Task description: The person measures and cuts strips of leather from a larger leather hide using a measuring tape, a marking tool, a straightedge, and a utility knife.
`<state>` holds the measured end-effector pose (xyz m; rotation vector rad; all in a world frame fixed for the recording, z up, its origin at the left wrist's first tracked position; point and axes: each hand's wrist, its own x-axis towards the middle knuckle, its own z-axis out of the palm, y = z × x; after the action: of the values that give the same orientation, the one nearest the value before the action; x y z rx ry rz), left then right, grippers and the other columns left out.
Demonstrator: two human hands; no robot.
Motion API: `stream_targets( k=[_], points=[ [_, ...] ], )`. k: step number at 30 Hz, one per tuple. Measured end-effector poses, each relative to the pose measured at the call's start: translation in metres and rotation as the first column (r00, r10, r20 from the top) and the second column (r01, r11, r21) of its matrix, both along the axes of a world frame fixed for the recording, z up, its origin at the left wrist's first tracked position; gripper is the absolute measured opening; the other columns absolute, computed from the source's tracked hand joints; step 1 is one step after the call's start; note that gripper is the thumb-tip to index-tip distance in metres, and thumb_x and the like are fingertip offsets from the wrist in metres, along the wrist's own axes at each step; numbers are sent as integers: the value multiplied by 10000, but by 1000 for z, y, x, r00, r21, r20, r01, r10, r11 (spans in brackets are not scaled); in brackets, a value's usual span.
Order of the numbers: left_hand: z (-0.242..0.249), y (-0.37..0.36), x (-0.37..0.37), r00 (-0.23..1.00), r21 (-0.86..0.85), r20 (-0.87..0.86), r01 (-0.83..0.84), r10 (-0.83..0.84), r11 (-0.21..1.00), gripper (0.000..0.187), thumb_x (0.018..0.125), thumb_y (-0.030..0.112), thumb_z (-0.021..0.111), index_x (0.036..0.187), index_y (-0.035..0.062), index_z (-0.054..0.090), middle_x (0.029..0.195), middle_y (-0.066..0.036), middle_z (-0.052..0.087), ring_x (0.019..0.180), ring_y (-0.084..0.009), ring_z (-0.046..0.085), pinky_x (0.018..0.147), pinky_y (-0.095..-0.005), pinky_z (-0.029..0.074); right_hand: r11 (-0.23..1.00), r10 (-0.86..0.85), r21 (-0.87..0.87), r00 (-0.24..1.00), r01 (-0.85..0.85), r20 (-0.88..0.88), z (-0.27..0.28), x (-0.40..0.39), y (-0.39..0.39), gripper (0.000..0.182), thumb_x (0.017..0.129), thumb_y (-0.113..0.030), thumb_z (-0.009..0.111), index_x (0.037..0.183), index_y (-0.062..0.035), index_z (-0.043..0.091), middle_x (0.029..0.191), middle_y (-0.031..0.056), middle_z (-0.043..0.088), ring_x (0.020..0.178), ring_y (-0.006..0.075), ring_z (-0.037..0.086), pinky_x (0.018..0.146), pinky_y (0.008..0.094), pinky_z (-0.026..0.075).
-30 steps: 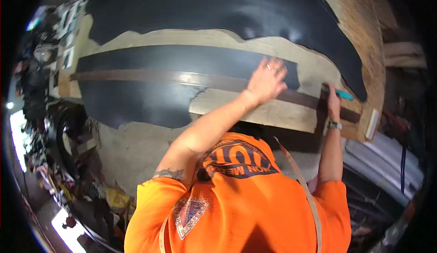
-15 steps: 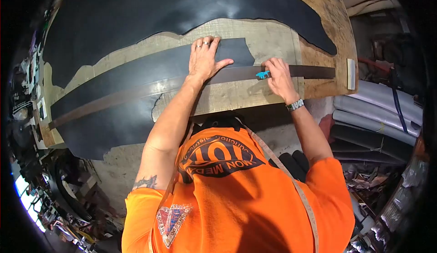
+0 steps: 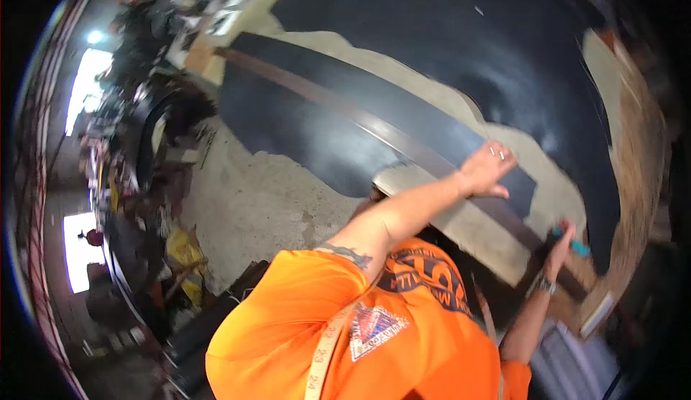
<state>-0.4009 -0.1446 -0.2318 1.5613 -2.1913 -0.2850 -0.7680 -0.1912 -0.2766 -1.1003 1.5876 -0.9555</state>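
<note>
A long dark strip, like a straightedge [image 3: 324, 99], lies across a black leather piece [image 3: 302, 144] on the table. My left hand [image 3: 488, 169], with two rings, rests on the leather and the strip near their right part, fingers spread and nothing held. At the right, my right hand [image 3: 561, 249] is closed around a teal-handled tool [image 3: 580, 249], close to the strip's right end. The tool's tip is blurred. A larger black hide [image 3: 446, 33] lies on the far side of the table.
The table's wooden right edge [image 3: 637, 141] curves around the hide. A white block [image 3: 597, 315] sits at the near right corner. Grey rolls [image 3: 568, 364] stand below it. A yellow bag [image 3: 186, 256] and assorted clutter are at the left.
The view has swung to the left and tilted. My right hand has moved along the strip toward its right end, away from my left hand, with the teal tool still in it.
</note>
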Motion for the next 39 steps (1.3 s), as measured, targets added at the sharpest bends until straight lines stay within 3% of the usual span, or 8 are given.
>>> stream_targets(
  k=[4,10,14,20,23,26,30,39],
  points=[
    [-5,31,51,989,40,19,-149,149,988,837,864,587,626,1466,46,413,1495,-170,401,1430,-369,307,1202,-498,208,932,245,-139,866,-333,-436,20,7,10,497,1070,-411,378,1032,25,613,998,94,576,963,233,534,900,350,415],
    [3,108,247,815,68,100,-579,571,813,741,929,528,572,1471,49,414,1588,-187,287,1487,-387,214,1196,-522,193,957,233,9,752,-289,-617,61,35,20,522,1038,-415,433,1050,61,648,1014,162,647,1015,291,584,950,384,426],
    [-4,170,412,541,28,219,-835,812,549,755,952,541,523,1514,66,351,1613,-176,244,1504,-362,186,1207,-515,167,950,290,71,775,-304,-562,77,72,1,524,1023,-455,488,1029,35,673,781,105,646,631,152,595,588,304,487],
    [-8,235,634,370,57,292,-927,882,370,856,957,652,403,1569,80,232,1649,-113,172,1534,-287,86,1236,-466,77,830,544,161,715,-533,-438,158,385,19,527,1031,-447,488,1142,35,670,1013,102,678,919,195,591,829,346,465],
    [-8,244,710,352,39,262,-934,899,354,883,952,661,402,1565,52,223,1650,-112,166,1535,-276,78,1240,-445,73,575,737,148,431,-805,-521,150,569,19,511,1037,-429,488,1164,30,672,1119,178,704,1056,240,644,880,367,487],
    [-11,247,752,341,-7,194,-937,920,349,903,936,652,470,1545,21,252,1632,-141,205,1526,-283,123,1238,-459,106,221,885,28,188,-975,-426,140,771,32,508,1047,-433,455,1155,11,676,1104,171,705,1048,255,651,904,365,496],
    [-9,250,746,335,-108,172,-928,926,356,1047,840,732,550,1519,-19,287,1613,-156,246,1516,-280,167,1234,-468,121,67,946,-173,117,-983,-301,113,998,68,604,1030,-550,400,1121,-21,675,903,165,686,820,235,667,745,385,515],
    [-5,247,754,357,-32,100,-932,929,361,1168,712,790,630,1471,-57,364,1596,-192,266,1501,-333,196,1215,-531,127,-61,938,-337,61,-939,-341,53,1216,105,468,990,-442,557,1029,9,677,839,106,698,754,192,653,701,327,520]
  ],
)
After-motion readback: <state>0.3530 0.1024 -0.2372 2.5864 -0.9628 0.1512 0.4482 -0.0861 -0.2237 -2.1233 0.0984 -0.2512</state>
